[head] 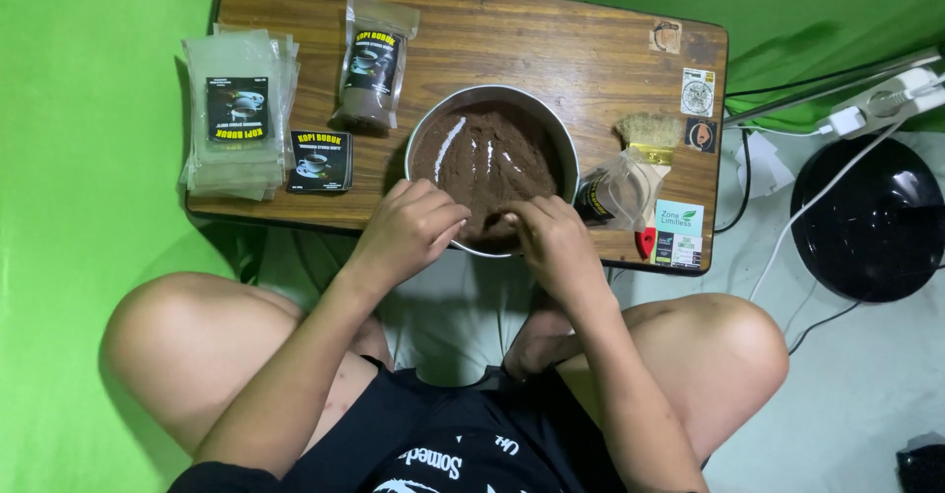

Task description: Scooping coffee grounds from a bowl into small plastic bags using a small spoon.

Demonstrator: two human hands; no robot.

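Bowl of brown powder at table's near edge, both hands over its near rim.

Bowl (430, 131) sits mid-table, filled with powder (487, 158). Left hand (409, 229) curled at near-left rim, fingers bent inward; whether it holds anything, cannot tell. Right hand (553, 242) at near-right rim, fingertips pinched in the powder; grip contents hidden. Empty pouch (615, 193) just right of bowl, brush (650, 139) beyond it. Filled pouch (372, 65) far left; label stack (320, 160) and pouch stack (239, 109) further left on table (571, 50).
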